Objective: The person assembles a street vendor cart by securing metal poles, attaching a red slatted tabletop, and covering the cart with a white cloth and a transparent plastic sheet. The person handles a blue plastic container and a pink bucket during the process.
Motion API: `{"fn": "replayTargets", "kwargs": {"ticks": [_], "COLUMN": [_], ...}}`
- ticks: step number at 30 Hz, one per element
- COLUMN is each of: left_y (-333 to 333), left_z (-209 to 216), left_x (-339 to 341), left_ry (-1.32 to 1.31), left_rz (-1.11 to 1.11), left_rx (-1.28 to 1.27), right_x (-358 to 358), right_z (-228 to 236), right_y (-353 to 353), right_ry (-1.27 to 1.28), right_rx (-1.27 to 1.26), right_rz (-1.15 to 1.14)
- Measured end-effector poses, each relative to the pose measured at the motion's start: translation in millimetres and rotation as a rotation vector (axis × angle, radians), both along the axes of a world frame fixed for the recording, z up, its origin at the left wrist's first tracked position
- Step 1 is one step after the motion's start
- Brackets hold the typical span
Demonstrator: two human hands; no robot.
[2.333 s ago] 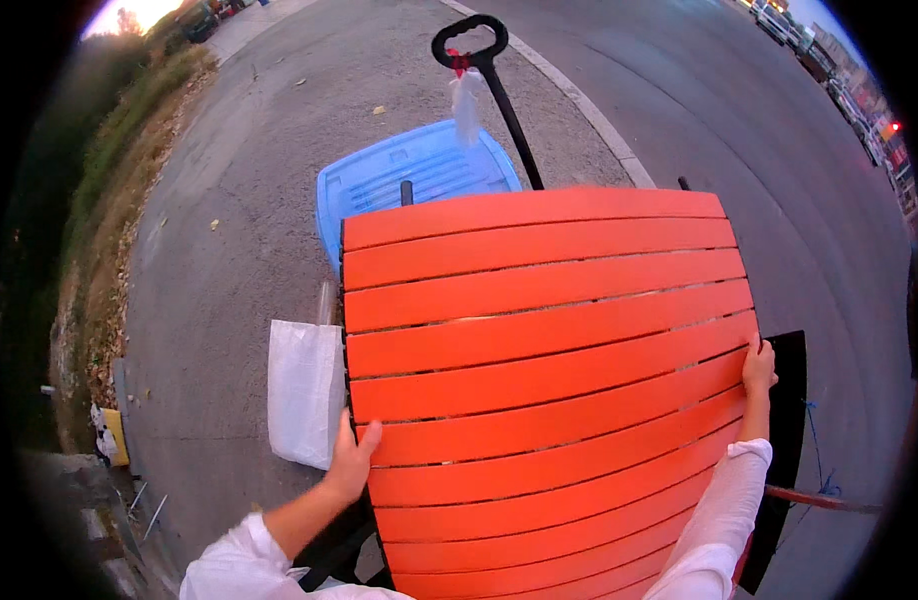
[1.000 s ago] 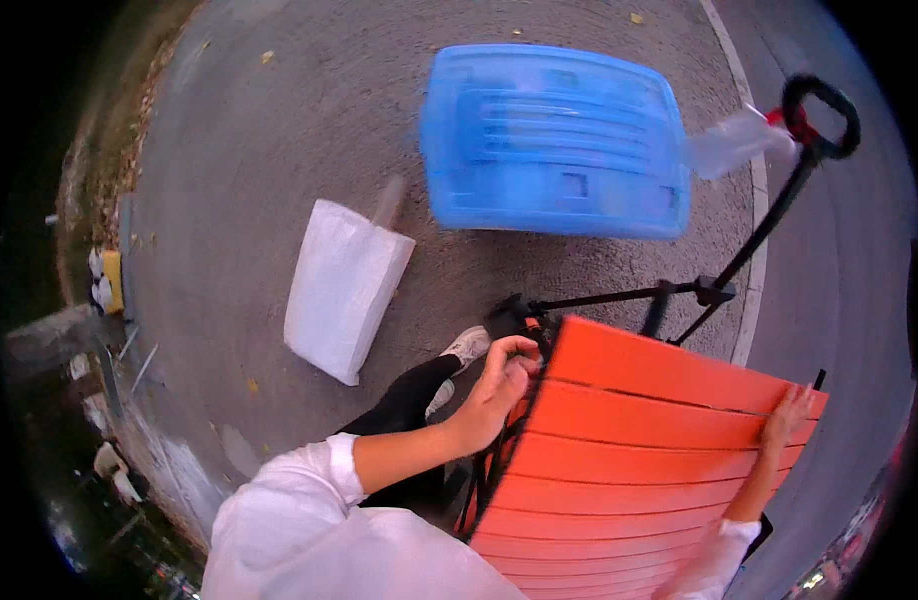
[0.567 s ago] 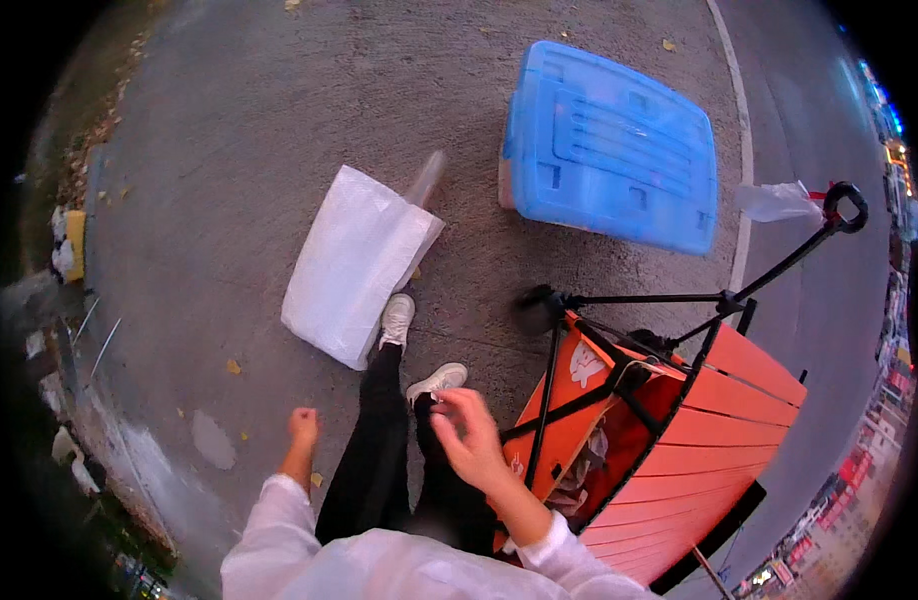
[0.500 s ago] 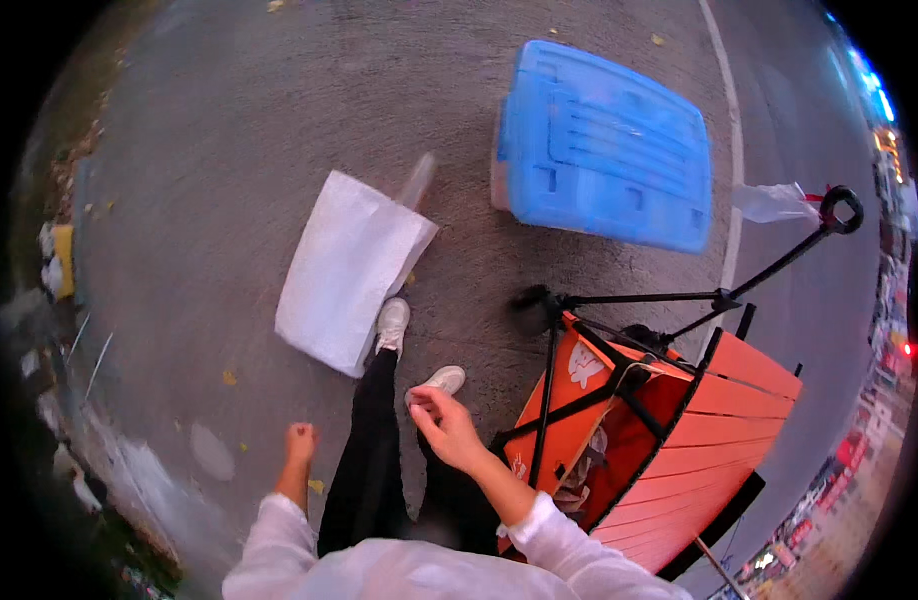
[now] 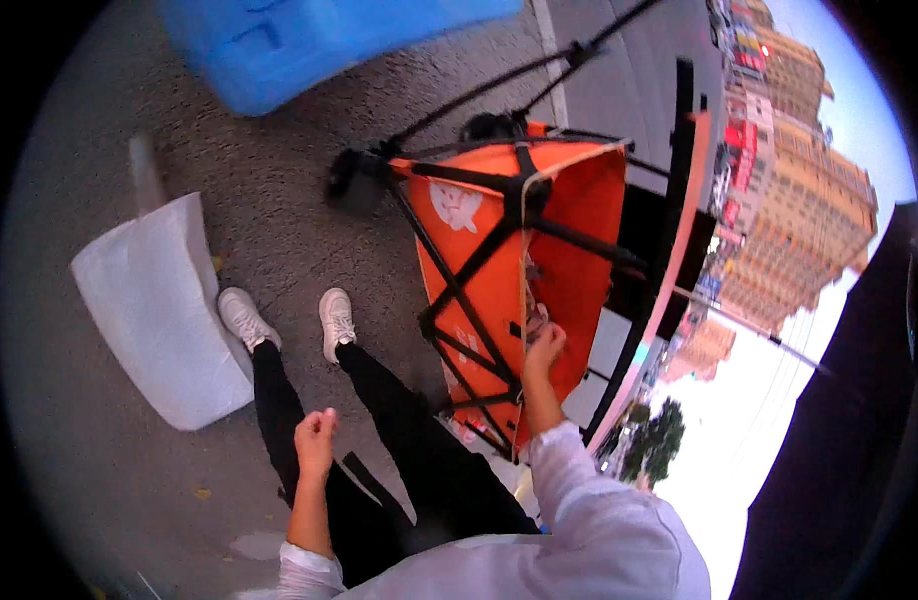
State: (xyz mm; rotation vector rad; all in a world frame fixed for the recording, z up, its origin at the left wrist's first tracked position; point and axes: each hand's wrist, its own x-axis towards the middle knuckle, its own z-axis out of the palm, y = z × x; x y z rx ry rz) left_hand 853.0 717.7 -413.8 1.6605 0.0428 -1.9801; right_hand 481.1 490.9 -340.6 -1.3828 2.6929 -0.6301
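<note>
My right hand (image 5: 545,352) reaches over the near side of an orange folding wagon (image 5: 479,270) with a black crossed frame. Its fingers are bent around something small and greyish inside the wagon that I cannot make out. My left hand (image 5: 316,442) hangs over my legs with its fingers curled in, and nothing shows in it. On the ground left of my shoes stands a white bag-like thing (image 5: 164,315). A blurred, clear tube-like thing (image 5: 147,178) shows beyond its far edge.
A blue lidded storage box (image 5: 299,45) sits at the far side, cut off by the view's edge. The wagon's black wheel (image 5: 361,176) and pull handle (image 5: 499,92) point away from me. A slatted top (image 5: 669,275) rises edge-on along the wagon's right side. Beyond are buildings (image 5: 789,210).
I have turned to the right, so the wagon is now more central and the bag and box lie farther left. My right hand has moved from over my feet into the wagon.
</note>
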Motion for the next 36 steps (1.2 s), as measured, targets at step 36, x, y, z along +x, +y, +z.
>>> {"fn": "replayTargets", "kwargs": {"ticks": [36], "left_y": [99], "left_z": [-146], "left_x": [-206], "left_ry": [-0.278], "left_rz": [0.004], "left_rx": [-0.143], "right_x": [-189], "right_z": [-150], "right_y": [-60], "right_ry": [-0.067], "right_rx": [0.59], "right_rz": [0.414]}}
